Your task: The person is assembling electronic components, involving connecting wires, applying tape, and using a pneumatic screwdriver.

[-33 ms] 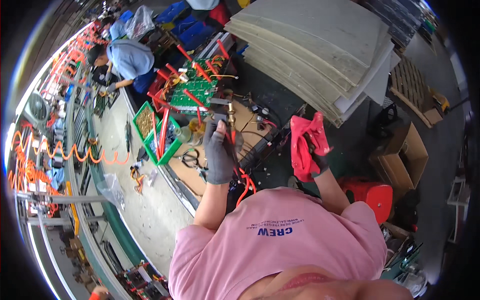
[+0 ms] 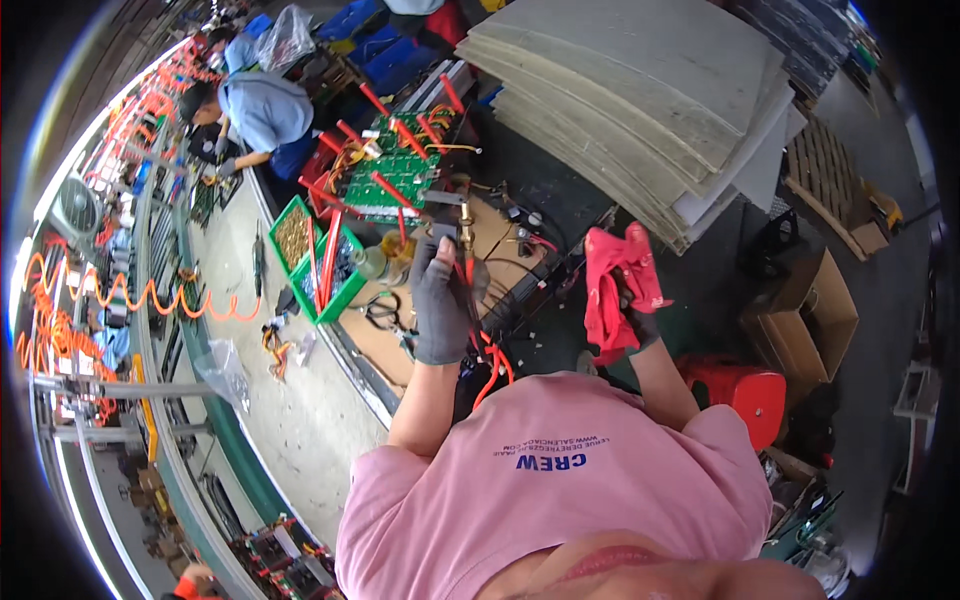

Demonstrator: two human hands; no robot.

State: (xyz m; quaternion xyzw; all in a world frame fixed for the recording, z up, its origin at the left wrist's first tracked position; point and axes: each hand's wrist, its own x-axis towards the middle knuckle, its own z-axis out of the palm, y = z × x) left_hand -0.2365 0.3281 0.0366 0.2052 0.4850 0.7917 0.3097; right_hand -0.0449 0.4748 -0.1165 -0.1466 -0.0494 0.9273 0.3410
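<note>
My left hand (image 2: 440, 310), in a grey glove with bare fingertips, is closed around a brass-ended tool (image 2: 466, 222) at the bench edge; the palm hides much of its body. A red-orange hose (image 2: 492, 368) runs below that hand. Over to the right, my gloved right hand (image 2: 643, 328) grips a crumpled red cloth (image 2: 612, 290), which covers most of its fingers. Just beyond my left hand lie green circuit boards (image 2: 385, 185) with red-handled tools or tubes standing about them. Beside the hand are a squat bottle (image 2: 370, 264) and scissors (image 2: 381, 311).
Green bins (image 2: 322, 268) of small parts sit on the bench (image 2: 290, 420) to the left. Tall stacked grey sheets (image 2: 630, 90) stand ahead right. A red stool (image 2: 755, 405), a cardboard box (image 2: 808, 315) and a pallet (image 2: 822, 195) are at right. A co-worker (image 2: 265, 110) bends over the far bench.
The whole view has shifted slightly. The red cloth's folds look a little different in my right hand; my left hand keeps the same hold on the brass-ended tool.
</note>
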